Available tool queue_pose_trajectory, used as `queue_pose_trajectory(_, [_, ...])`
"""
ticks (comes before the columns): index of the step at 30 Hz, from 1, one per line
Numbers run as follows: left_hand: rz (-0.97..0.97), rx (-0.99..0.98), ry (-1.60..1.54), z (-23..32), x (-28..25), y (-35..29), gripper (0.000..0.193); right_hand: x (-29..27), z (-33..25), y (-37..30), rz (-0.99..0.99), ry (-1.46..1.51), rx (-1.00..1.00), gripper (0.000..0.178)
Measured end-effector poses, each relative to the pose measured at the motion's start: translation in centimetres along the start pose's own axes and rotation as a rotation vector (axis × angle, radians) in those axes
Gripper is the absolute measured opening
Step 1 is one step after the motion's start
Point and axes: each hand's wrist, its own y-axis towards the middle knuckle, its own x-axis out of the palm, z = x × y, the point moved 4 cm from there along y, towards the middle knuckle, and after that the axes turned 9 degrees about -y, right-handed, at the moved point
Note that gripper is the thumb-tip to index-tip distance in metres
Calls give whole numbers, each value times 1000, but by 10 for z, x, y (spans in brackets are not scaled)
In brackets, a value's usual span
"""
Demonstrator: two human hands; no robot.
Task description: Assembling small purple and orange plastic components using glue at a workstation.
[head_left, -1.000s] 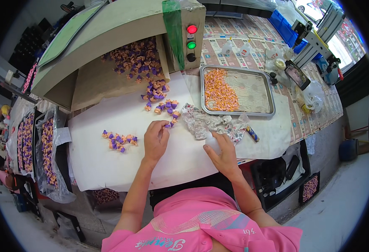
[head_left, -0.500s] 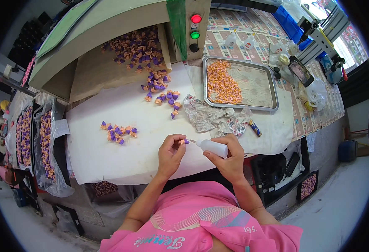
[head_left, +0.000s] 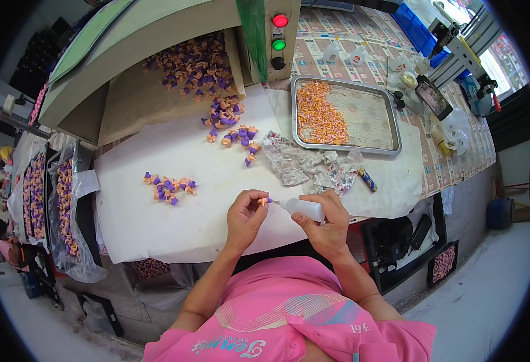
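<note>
Left hand [head_left: 245, 221] has brought a pinched figure [head_left: 264, 201] near; right hand [head_left: 330, 225] grips bottle [head_left: 305, 209], nozzle [head_left: 279, 204] at figure's purple end.

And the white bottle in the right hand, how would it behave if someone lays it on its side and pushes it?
The white bottle would probably roll, since its body looks round. It seems fairly light, as the right hand alone holds it. Its smooth, plastic-looking surface may be a little slippery.
</note>
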Motion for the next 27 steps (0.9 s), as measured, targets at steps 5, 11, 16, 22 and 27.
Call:
queue_pose_trajectory(5, [-18,22,67,-3,-2,0,23,2,1,0,-14,13,19,34])
queue_pose_trajectory(11, [-26,37,117,-4,-1,0,22,2,4,-1,-35,5,40,34])
queue_pose_trajectory(16, [-1,59,98,-4,1,0,17,2,5,-2,-45,-6,51,34])
queue_pose_trajectory(22, [-2,55,106,-4,2,-1,18,0,6,-3,-23,-10,22,33])
queue_pose_trajectory(27, [-29,40,133,-6,0,-1,21,0,5,-3,-28,0,46,32])
